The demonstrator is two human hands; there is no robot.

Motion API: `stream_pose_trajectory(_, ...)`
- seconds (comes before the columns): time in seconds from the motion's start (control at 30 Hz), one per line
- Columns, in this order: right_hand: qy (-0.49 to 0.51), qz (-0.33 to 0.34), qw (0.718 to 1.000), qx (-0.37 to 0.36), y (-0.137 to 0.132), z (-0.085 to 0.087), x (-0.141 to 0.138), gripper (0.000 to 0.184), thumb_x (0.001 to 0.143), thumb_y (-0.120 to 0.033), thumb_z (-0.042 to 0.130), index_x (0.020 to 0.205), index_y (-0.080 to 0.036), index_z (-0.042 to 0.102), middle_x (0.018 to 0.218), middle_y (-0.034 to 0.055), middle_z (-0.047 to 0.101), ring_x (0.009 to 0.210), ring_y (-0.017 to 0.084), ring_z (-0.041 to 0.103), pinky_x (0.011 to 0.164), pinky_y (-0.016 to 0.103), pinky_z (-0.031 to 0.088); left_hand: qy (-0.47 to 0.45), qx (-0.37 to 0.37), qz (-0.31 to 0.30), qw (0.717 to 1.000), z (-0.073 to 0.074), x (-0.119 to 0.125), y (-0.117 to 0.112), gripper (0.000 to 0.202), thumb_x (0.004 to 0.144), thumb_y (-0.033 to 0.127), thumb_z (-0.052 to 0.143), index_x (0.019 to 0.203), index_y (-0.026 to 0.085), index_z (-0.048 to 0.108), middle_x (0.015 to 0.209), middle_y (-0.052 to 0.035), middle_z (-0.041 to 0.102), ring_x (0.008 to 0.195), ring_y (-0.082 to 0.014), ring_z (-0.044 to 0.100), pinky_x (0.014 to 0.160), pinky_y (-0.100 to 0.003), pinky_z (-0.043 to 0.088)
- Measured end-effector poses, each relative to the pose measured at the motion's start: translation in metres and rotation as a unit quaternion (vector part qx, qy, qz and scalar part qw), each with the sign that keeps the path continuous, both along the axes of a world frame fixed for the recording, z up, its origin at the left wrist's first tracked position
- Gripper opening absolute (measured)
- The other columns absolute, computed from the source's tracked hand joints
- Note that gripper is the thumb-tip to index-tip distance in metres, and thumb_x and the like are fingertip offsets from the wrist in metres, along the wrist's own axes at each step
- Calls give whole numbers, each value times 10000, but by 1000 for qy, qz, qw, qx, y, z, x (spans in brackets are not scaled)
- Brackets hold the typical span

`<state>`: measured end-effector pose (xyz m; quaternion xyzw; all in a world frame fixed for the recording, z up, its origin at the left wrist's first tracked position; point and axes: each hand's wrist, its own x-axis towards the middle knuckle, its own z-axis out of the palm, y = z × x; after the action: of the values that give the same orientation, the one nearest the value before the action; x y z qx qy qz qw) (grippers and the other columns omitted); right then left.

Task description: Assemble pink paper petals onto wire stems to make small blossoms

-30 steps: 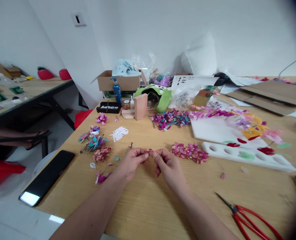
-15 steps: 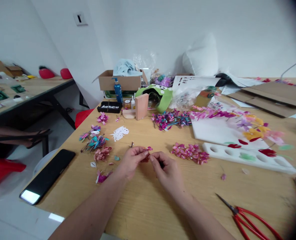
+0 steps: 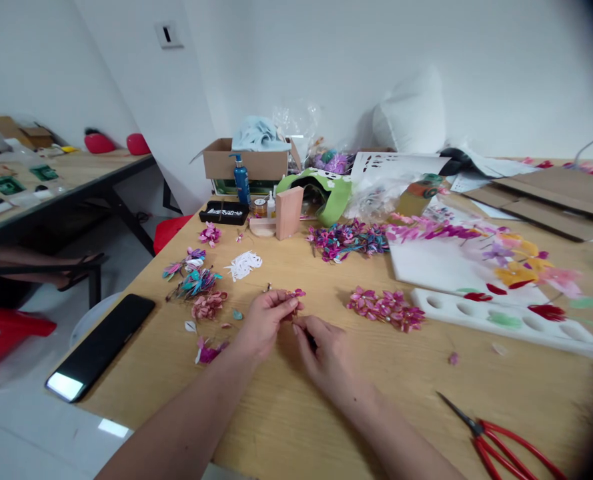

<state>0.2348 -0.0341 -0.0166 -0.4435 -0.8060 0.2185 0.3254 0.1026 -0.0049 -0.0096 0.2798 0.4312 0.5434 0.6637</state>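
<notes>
My left hand is closed, with thumb and forefinger pinching a small magenta flower whose petals show above the fingertips. Just below it, the fingertips of my right hand are pressed together; what they pinch, perhaps the stem, is too small to make out. To the right of my hands lies a bunch of pink flowers. Dusty-pink petals and a magenta piece lie left of my left hand, beside a small teal petal. White strips form a loose pile farther back.
Red-handled scissors lie at the front right, a black phone at the left edge. A white foam block with holes and a purple-teal flower pile lie beyond. A wooden block and a blue pump bottle stand behind.
My right hand has shifted slightly down and left, to below the flower. My left hand keeps its pinch. The whole view has shifted a little.
</notes>
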Motion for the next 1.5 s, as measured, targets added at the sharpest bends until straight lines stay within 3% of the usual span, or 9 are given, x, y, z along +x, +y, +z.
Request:
stream_pose_trajectory(0.37,-62,-45,997,5,-5,-6,-5,203,889,-171,385,822,-159,576,649,51,652,532,148,603,506,223,329,16,5,40,999,-2,4,-1,187,567,211,786,676,115,668,667,-33,659,610,-96,529,629,-235,382)
stream_pose_trajectory(0.8,-142,-56,988,15,-4,-10,-8,201,880,-143,402,836,-162,596,683,48,687,547,156,630,498,239,313,11,3,70,997,-6,11,-4,177,561,201,772,657,114,652,640,-24,650,622,-103,549,632,-227,386)
stream_pose_trajectory(0.97,-133,-56,989,35,-8,-8,-10,219,892,-149,391,852,-153,607,686,58,687,549,157,623,502,239,321,7,4,73,997,-12,15,-6,151,585,197,751,665,115,652,649,-20,648,586,-88,516,604,-219,376)
stream_pose_trajectory(1.17,-62,-35,997,36,-6,-10,-8,213,872,-132,387,877,-143,600,723,65,680,569,143,605,532,222,346,39,19,67,997,-11,17,-6,131,576,159,740,663,131,646,695,-18,663,683,-117,578,681,-233,415)
stream_pose_trajectory(1.27,10,-21,1000,-14,-3,-9,-7,235,875,-158,387,859,-150,622,734,64,673,595,143,603,568,225,383,59,22,43,997,-9,14,-6,125,593,169,733,652,134,628,647,-8,649,647,-114,572,662,-235,420)
stream_pose_trajectory(1.33,83,-17,993,-85,-1,-5,-7,245,883,-210,403,813,-156,632,668,40,646,552,129,577,550,223,392,71,23,36,997,-8,11,-5,122,608,178,723,663,133,624,639,-7,646,629,-116,566,647,-242,425)
stream_pose_trajectory(1.4,170,-26,966,-191,2,0,-5,275,883,-298,430,755,-154,626,555,5,585,457,108,523,480,213,381,88,26,35,995,-6,9,-4,113,618,180,712,668,129,625,644,-13,649,627,-118,566,641,-244,426)
stream_pose_trajectory(1.5,276,-36,901,-332,8,7,-2,313,826,-423,515,756,-138,625,461,-33,525,355,90,466,379,198,348,102,27,33,994,-3,8,-3,115,622,188,713,661,123,626,615,-8,634,600,-109,553,617,-233,415)
